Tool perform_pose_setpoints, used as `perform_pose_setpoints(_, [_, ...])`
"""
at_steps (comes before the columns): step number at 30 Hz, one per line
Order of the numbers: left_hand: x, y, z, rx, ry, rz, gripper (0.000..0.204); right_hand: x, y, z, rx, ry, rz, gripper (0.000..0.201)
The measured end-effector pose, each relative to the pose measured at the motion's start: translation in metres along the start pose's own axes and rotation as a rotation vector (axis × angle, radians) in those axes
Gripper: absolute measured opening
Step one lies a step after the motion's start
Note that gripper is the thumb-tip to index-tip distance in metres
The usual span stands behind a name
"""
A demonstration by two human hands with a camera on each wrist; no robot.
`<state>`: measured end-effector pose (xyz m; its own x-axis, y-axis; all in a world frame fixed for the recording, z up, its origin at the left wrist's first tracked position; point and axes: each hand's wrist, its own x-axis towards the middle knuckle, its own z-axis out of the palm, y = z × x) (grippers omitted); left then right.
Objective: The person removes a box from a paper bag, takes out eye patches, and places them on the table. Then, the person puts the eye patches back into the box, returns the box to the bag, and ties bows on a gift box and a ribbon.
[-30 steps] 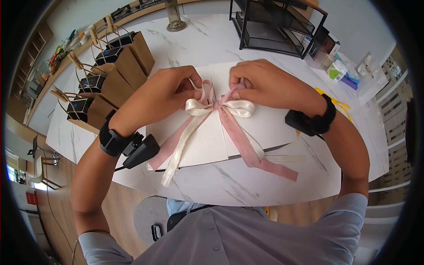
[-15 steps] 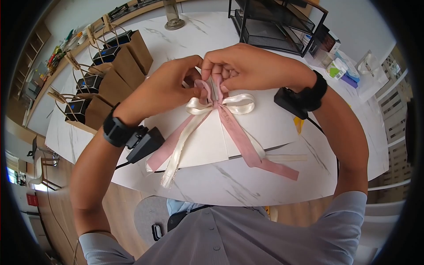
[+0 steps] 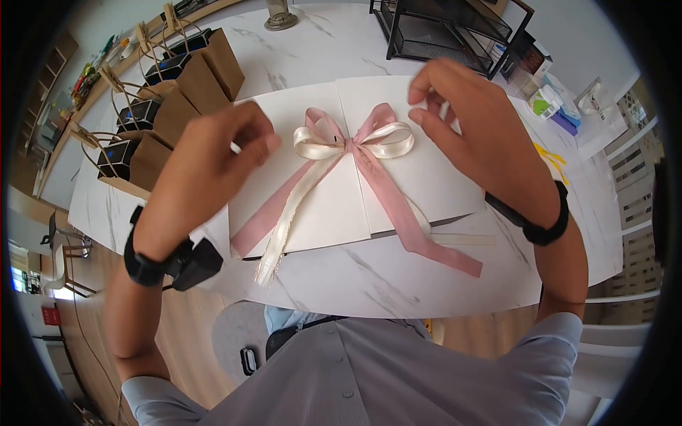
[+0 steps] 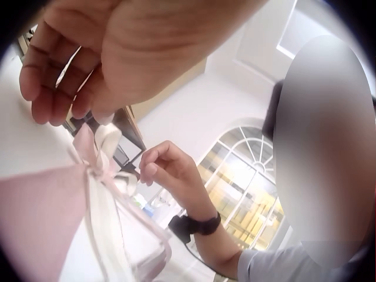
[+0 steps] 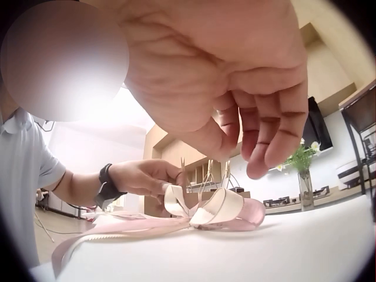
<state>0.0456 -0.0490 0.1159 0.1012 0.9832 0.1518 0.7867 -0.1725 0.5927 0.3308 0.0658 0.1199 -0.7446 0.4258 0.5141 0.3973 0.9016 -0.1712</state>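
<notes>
A white box (image 3: 316,206) lies on the marble table, with a bow of cream ribbon (image 3: 387,146) and pink ribbon (image 3: 398,220) across its top. The pink loops stand up behind the cream loops, and long tails run toward the front edge. Left of the bow, the left hand (image 3: 209,167) hovers with bent, relaxed fingers and touches nothing. On the other side the right hand (image 3: 483,128) is raised, its loosely bent fingers apart from the ribbon. Both wrist views show the bow (image 4: 97,170) standing free of the hands.
Several brown paper bags (image 3: 192,85) with clothespins on their handles line the left side. A black mesh rack (image 3: 440,35) stands at the back right, near a small white and green container (image 3: 543,105). A thin cream ribbon strip (image 3: 465,240) lies near the front edge.
Both hands have let go of the pink loops and moved apart, left hand to the left, right hand to the right. The pink loops are now spread outward and fully visible.
</notes>
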Motion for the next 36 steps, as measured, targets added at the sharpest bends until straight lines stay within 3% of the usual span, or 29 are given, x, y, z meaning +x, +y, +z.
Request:
perform_pose_setpoints(2, [-0.015,0.012,0.009,0.180,-0.037,0.021,0.025,-0.015,-0.004,0.004,0.007,-0.056,0.015,0.017])
perform_pose_setpoints(4, [-0.030,0.020,0.026,0.338,0.119,0.211,0.030,-0.029,-0.015,0.008,0.008,-0.108,0.023,0.021])
perform_pose_setpoints(5, [-0.035,0.027,0.029,0.361,0.058,0.188,0.037,-0.036,-0.025,0.009,-0.013,-0.138,0.015,0.024])
perform_pose_setpoints(6, [-0.040,0.027,0.037,0.348,0.109,0.308,0.040,-0.043,-0.034,0.010,-0.033,-0.169,0.006,0.028])
perform_pose_setpoints(7, [-0.048,0.030,0.045,0.328,0.114,0.297,0.042,-0.048,-0.043,0.013,-0.035,-0.166,0.002,0.028])
perform_pose_setpoints(9, [-0.063,0.033,0.059,0.352,0.127,0.281,0.043,-0.057,-0.058,0.019,0.043,-0.056,-0.070,0.043])
perform_pose_setpoints(12, [-0.076,0.046,0.073,0.413,0.090,0.318,0.056,-0.068,-0.067,0.026,0.036,-0.052,-0.141,0.050])
perform_pose_setpoints(13, [-0.081,0.052,0.079,0.398,0.087,0.344,0.062,-0.071,-0.061,0.039,-0.056,0.112,-0.221,0.038])
perform_pose_setpoints(16, [-0.107,0.069,0.080,0.316,0.039,0.578,0.031,-0.078,-0.058,0.007,0.065,0.053,-0.258,0.024])
perform_pose_setpoints(17, [-0.117,0.063,0.077,0.315,0.040,0.578,0.031,-0.080,-0.051,-0.003,0.086,0.154,-0.177,0.017])
perform_pose_setpoints(19, [-0.136,0.043,0.061,0.089,0.054,0.554,0.018,-0.079,-0.035,-0.015,0.124,0.246,0.235,0.015])
perform_pose_setpoints(20, [-0.128,0.036,0.059,0.080,0.302,0.547,0.026,-0.074,-0.016,-0.017,0.262,0.209,0.359,0.022])
perform_pose_setpoints(21, [-0.129,0.022,0.050,-0.077,0.387,0.232,0.031,-0.076,0.003,-0.012,0.269,0.166,0.466,0.036])
perform_pose_setpoints(22, [-0.117,0.014,0.040,-0.174,0.494,-0.047,0.024,-0.082,0.019,-0.004,0.270,0.179,0.463,0.036])
perform_pose_setpoints(25, [-0.081,-0.033,0.027,-0.442,0.393,-0.248,0.047,-0.092,0.044,0.008,0.372,-0.211,0.652,0.064])
perform_pose_setpoints(26, [-0.078,-0.043,0.030,-0.521,0.330,-0.360,0.052,-0.091,0.042,0.013,0.371,-0.213,0.644,0.064])
perform_pose_setpoints(28, [-0.072,-0.046,0.034,-0.379,0.039,-0.345,0.059,-0.087,0.037,0.023,0.535,-0.267,0.619,0.066])
perform_pose_setpoints(29, [-0.066,-0.034,0.039,-0.303,-0.004,-0.374,0.059,-0.087,0.038,0.024,0.566,-0.315,0.682,0.068])
perform_pose_setpoints(34, [-0.043,-0.033,0.046,-0.578,0.119,-0.383,0.058,-0.076,0.044,0.025,0.526,-0.305,0.590,0.064])
perform_pose_setpoints(36, [-0.029,-0.041,0.046,-0.676,0.195,-0.274,0.058,-0.068,0.051,0.031,0.518,-0.293,0.553,0.062])
